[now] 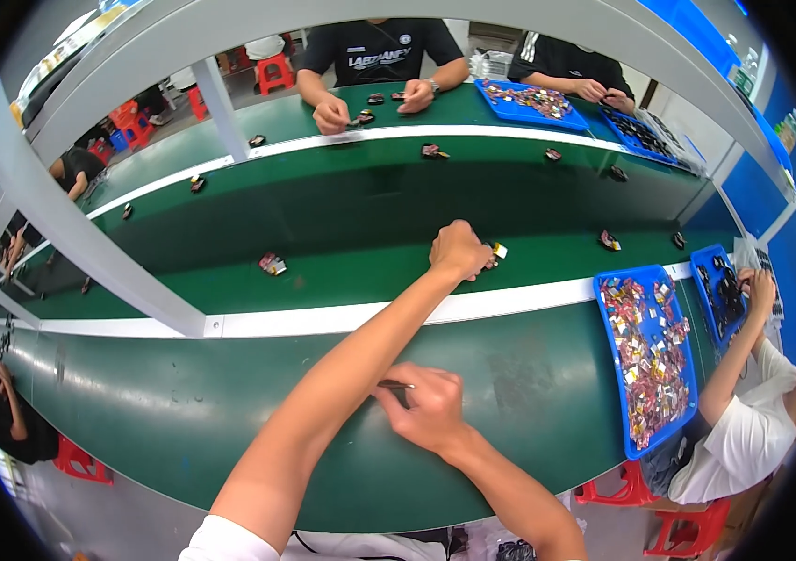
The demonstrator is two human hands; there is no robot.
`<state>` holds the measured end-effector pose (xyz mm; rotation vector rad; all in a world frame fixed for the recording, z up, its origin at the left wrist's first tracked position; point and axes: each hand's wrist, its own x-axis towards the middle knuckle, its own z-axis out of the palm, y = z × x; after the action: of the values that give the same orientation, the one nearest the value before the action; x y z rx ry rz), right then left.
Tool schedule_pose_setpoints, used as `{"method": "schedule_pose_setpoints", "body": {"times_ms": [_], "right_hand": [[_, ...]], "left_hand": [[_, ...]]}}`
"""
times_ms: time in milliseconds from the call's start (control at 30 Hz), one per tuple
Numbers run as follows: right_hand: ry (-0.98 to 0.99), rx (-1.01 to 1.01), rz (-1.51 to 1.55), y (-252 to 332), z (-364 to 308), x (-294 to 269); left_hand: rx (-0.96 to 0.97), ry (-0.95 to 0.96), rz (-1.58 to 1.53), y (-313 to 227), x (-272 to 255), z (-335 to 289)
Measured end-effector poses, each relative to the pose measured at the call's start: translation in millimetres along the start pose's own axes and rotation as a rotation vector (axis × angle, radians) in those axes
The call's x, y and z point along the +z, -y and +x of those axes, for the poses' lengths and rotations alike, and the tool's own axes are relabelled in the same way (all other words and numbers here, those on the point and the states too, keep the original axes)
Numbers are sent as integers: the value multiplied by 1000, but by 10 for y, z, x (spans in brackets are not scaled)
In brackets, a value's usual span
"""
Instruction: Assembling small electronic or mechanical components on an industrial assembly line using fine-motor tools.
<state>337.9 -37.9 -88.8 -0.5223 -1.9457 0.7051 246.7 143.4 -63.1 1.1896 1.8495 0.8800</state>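
My left hand (pixel 461 251) reaches across the white rail onto the green belt. Its fingers are closed around a small bundle of parts (pixel 496 255) with reddish, white and yellow pieces, partly hidden by the hand. My right hand (pixel 426 408) is curled above the green worktop (pixel 229 393), beneath my left forearm. Between its thumb and fingers it grips a thin metal tool (pixel 397 384); only a short end shows, so its exact kind is unclear.
Small assemblies, such as one on the left (pixel 272 264) and another on the right (pixel 610 241), lie along the belt. A blue tray (pixel 611 374) of red, white and yellow pieces stands to my right. A co-worker (pixel 744 421) sits beyond it; others sit opposite. A white post (pixel 99 215) rises at left.
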Motion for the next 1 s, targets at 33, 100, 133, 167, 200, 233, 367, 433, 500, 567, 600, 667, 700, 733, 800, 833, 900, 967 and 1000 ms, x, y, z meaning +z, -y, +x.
{"method": "schedule_pose_setpoints", "body": {"times_ms": [33,100,133,167,200,233,367,433,500,567,600,667,700,733,800,833,900,967,1000], "right_hand": [[8,-4,10,5,-3,2],[30,22,6,18,-18,4],[34,21,14,30,-16,0],[58,23,-8,52,-2,-6],[81,24,-31,75,10,-20],[84,26,-25,86,20,-31],[81,91,-26,87,-9,-82],[99,138,-13,96,-22,-72],[89,247,80,105,-29,-62],[68,305,159,72,-17,-61],[40,364,239,57,-7,-66],[7,559,425,91,42,-126],[-12,580,461,97,77,-152],[-32,601,496,93,97,-168],[-40,583,463,28,79,-173],[-59,561,434,5,70,-172],[-69,553,400,-18,58,-161],[-83,546,367,-29,49,-155],[-89,550,352,-25,50,-157]], "left_hand": [[4,5,-57,32,-30,-6],[15,11,-93,120,-143,-28],[32,28,-129,169,-212,-51],[26,21,-128,238,-313,-81],[49,76,-242,308,-437,-132],[71,136,-357,354,-568,-208],[12,145,-412,501,-985,-750],[49,127,-471,707,-1152,-986],[59,87,-404,914,-1250,-1221],[53,44,-347,1045,-1267,-1450],[41,36,-353,1079,-1259,-1551],[59,32,-451,1141,-1201,-1702],[53,59,-487,1200,-1168,-1726],[44,67,-490,1212,-1138,-1776],[64,92,-508,1278,-1082,-1834],[59,91,-516,1297,-1057,-1847],[155,56,-505,1323,-1017,-1857],[157,33,-491,1338,-1002,-1857],[165,8,-472,1341,-999,-1861]]}}
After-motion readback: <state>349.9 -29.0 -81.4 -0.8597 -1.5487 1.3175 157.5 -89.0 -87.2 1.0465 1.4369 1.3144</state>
